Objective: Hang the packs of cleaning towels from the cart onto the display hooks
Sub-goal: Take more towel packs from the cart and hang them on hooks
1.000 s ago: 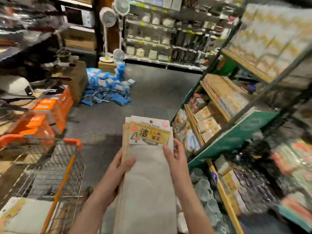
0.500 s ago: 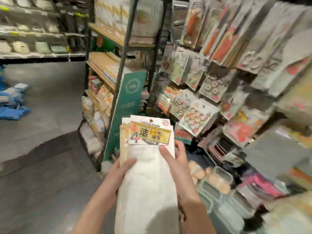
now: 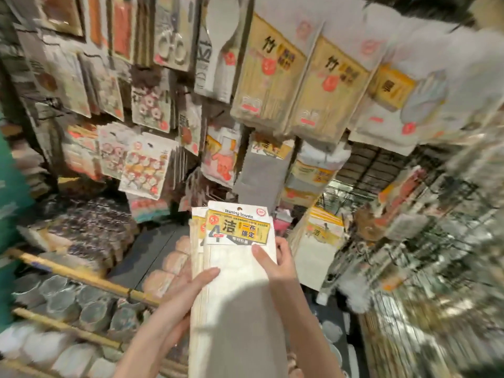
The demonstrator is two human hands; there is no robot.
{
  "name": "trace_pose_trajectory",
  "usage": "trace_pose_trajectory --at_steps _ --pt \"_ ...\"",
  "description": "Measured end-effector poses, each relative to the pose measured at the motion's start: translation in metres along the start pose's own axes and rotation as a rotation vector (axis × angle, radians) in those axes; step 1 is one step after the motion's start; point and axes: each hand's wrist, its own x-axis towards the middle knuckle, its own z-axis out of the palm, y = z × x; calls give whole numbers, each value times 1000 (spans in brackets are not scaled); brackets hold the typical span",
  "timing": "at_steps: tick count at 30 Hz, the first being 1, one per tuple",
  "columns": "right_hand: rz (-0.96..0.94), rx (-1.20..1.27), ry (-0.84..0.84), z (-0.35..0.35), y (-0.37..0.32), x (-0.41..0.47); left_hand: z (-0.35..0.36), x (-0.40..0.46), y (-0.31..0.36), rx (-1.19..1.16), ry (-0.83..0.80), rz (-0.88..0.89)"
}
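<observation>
Swung right from the aisle shelving; both hands, left [image 3: 174, 304] and right [image 3: 278, 264], now grip the stack of white yellow-labelled cleaning towel packs [image 3: 231, 282] near the hanging display packs [image 3: 268, 77].

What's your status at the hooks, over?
Both hands, left hand and right hand, grip the towel packs. None hung yet. Hanging goods crowd the display ahead.

The stack of towel packs [image 3: 231, 268] stands upright between the left hand [image 3: 188, 290] and right hand [image 3: 278, 263], before the display wall. Hanging packs [image 3: 272, 77] fill the wall above; bowls [image 3: 90, 304] sit on the shelf lower left (partly blurred).
</observation>
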Motion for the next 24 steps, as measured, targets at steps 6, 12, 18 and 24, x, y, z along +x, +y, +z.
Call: trace_pose_trajectory --at_steps 6,12,18,24 --pt "26 -214 216 -34 -16 25 8 28 -9 -28 -145 -215" --pt "0 -440 176 -57 -48 52 15 53 -16 60 -219 -327" --pt "54 -592 169 -72 -48 63 24 74 -21 135 -253 -414" --pt "128 -574 166 -100 -44 63 37 77 -39 16 -287 -518"
